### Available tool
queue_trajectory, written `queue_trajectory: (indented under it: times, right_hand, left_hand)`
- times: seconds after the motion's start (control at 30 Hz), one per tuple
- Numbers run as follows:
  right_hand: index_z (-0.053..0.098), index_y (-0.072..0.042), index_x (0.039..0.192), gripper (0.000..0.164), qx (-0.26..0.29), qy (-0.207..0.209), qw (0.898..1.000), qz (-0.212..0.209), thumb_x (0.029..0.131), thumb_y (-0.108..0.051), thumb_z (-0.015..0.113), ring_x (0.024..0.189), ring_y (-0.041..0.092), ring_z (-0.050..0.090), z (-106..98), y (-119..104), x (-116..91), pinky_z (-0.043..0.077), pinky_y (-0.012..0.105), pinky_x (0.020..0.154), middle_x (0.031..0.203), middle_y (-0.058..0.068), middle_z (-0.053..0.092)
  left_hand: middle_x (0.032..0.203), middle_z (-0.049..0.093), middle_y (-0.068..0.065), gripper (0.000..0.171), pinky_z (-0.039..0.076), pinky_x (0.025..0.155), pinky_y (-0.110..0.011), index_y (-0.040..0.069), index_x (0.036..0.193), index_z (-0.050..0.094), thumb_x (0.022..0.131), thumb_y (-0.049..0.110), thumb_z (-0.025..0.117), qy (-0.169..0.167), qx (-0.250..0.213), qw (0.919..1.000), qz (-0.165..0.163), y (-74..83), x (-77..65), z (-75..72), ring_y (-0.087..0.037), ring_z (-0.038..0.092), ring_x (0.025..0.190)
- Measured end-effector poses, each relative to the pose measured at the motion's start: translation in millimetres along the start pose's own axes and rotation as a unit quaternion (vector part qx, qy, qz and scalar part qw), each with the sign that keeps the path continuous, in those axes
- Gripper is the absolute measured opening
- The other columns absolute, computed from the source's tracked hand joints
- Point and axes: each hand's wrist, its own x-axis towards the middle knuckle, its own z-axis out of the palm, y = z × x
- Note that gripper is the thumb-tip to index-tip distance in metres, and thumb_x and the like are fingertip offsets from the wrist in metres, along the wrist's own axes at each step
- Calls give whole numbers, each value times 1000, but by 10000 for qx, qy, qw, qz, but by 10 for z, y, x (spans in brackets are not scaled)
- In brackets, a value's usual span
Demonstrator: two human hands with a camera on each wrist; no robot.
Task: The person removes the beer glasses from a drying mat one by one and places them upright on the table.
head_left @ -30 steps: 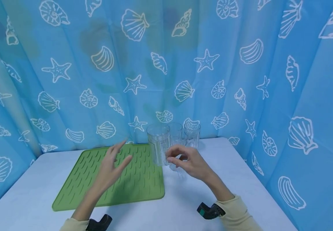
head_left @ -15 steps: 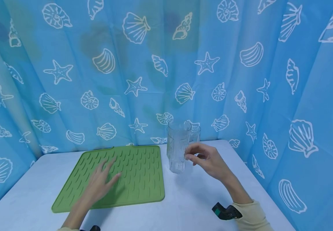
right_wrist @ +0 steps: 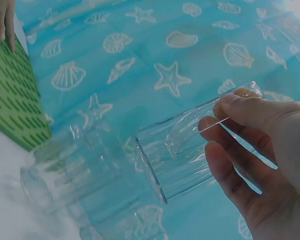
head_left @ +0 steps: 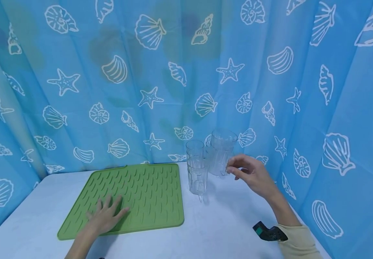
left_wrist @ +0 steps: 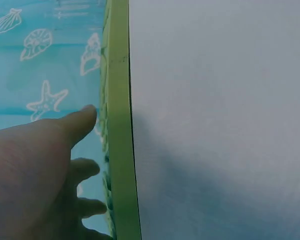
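Note:
My right hand (head_left: 246, 172) pinches the handle of a clear glass mug (head_left: 221, 156) at the right of the glass group. In the right wrist view thumb and fingers close round that handle, and the mug's base (right_wrist: 151, 170) points away from the hand. To its left a faceted glass mug (head_left: 197, 178) stands upright on the table, its handle toward the front. Another clear glass (head_left: 194, 146) is behind it, partly overlapped. My left hand (head_left: 104, 217) has its fingers spread low over the front of the green drying mat (head_left: 154, 212), holding nothing.
A white-covered table (head_left: 219, 230) carries the mat and glasses. A blue curtain (head_left: 173, 108) with white shell prints hangs behind and along both sides. The glasses stand near the table's back edge, just right of the mat.
My right hand has carried the held mug rightward, from beside the mat past the standing glasses. My left hand has drawn back and down toward the mat's front.

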Motion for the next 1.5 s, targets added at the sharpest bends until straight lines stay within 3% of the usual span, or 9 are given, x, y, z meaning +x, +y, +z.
queue_trajectory:
  times: [0.17, 0.43, 0.9, 1.2, 1.5]
  right_hand:
    - [66, -4, 110, 19, -39, 78, 9999, 64, 92, -2, 66, 83, 9, 64, -45, 67, -25, 59, 25, 65, 99, 9, 69]
    - [66, -2, 111, 20, -98, -14, 9998, 143, 90, -2, 68, 79, 10, 67, -78, 166, -49, 59, 26, 65, 98, 10, 68]
    - [70, -7, 103, 11, 163, -974, 9939, 497, 93, -8, 66, 82, 19, 72, -14, 639, -181, 59, 28, 69, 95, 9, 72]
    - [69, 1, 102, 14, 229, -1194, 9906, 632, 91, -8, 68, 82, 18, 70, 74, 836, -236, 58, 28, 67, 96, 12, 72]
    - [71, -8, 100, 10, 176, -1354, 9861, 942, 92, -12, 69, 82, 34, 69, 98, 937, -279, 58, 28, 68, 97, 13, 72]
  left_hand:
    - [158, 6, -34, 83, -5, 95, -89, 9, 155, 26, 97, 67, 36, -218, -26, 9998, -11, -25, 16, -1, -64, -7, 139]
    - [158, 12, -33, 80, -2, 95, -90, 10, 154, 31, 97, 66, 37, -258, 26, 9996, -70, -28, 55, -30, -65, -3, 139]
    - [158, 14, -32, 77, 3, 93, -91, 11, 153, 34, 97, 64, 41, -235, 118, 9996, -64, -25, 52, -41, -66, 0, 139]
    - [159, 15, -31, 78, 3, 92, -91, 12, 153, 35, 96, 66, 40, -210, 187, 9996, -46, -45, 65, -19, -65, 1, 139]
    - [159, 14, -30, 79, 3, 93, -91, 13, 153, 34, 95, 67, 40, -206, 188, 9996, -57, -59, 78, -3, -64, 1, 140]
